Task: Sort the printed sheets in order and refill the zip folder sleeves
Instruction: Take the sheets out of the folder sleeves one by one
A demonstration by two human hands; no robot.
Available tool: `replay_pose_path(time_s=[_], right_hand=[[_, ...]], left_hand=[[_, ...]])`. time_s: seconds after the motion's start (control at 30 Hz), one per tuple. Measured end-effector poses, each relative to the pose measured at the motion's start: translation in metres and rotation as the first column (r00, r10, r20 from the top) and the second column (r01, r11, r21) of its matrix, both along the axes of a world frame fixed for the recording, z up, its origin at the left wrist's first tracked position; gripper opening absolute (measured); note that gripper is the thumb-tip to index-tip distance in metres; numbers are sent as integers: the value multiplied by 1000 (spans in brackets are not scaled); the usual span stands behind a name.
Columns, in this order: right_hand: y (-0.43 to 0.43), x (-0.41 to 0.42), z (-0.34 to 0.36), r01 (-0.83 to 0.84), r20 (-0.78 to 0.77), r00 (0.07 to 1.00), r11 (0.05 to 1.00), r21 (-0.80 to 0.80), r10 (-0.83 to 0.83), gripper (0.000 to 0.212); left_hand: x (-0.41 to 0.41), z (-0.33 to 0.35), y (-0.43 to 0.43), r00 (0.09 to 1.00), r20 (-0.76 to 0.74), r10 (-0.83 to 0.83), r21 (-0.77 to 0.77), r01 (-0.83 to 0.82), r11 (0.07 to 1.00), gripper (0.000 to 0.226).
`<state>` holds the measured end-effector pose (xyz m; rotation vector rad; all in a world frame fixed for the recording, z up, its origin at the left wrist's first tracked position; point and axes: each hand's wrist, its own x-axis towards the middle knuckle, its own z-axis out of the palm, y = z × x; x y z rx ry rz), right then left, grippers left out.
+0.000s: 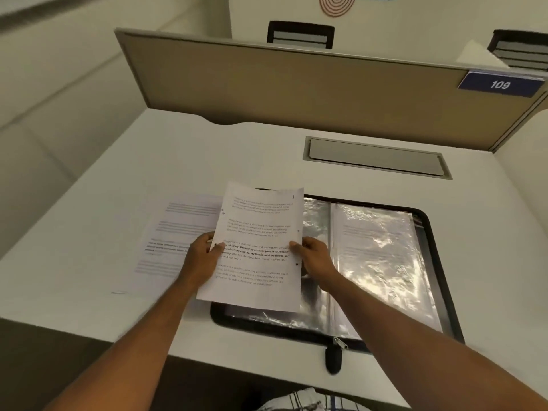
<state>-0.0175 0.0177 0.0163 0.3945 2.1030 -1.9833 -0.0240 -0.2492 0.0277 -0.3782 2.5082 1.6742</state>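
I hold a printed sheet (258, 232) up over the desk, text facing me. My left hand (203, 256) pinches its left edge and my right hand (314, 256) pinches its right edge. Under it lies the open black zip folder (436, 277) with shiny clear sleeves (382, 262); the right sleeve shows a page inside. More printed sheets (172, 232) lie flat on the desk to the left of the folder, partly hidden by the held sheet.
The white desk (103, 218) has a grey cable tray lid (376, 157) behind the folder. A tan partition (281, 81) with a blue "109" plate (501, 84) stands at the back. The folder's zip pull (333, 357) hangs over the desk's front edge.
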Motion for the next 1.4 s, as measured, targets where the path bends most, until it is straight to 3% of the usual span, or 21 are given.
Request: replay_pose_path(time_s=[0.3,0.53,0.63,0.97,1.17,1.4], right_hand=[[-82,2,2,-135,57,990,985,106,130,9],[-130,-11,9,-148,57,988,981,124,142,11],[-143,-21,10,-156,67,987,977,143,148,17],[-190,-58,5,-134,136,984,984,117,118,17],[-198,-64,3,-200,142,976,947,253,168,27],[-187,-64,3,-302,167,953,803,514,252,38]], left_hand=[[9,3,-96,998,58,13,-72,-9,997,31],[-2,-4,-157,992,1,127,-375,-118,919,51],[-10,-12,-175,987,63,145,-433,-103,895,65],[-28,-21,-185,980,135,143,-433,-71,899,73],[-37,-24,-192,981,122,150,-428,-85,900,68],[-42,-27,-190,983,107,149,-437,-89,895,64]])
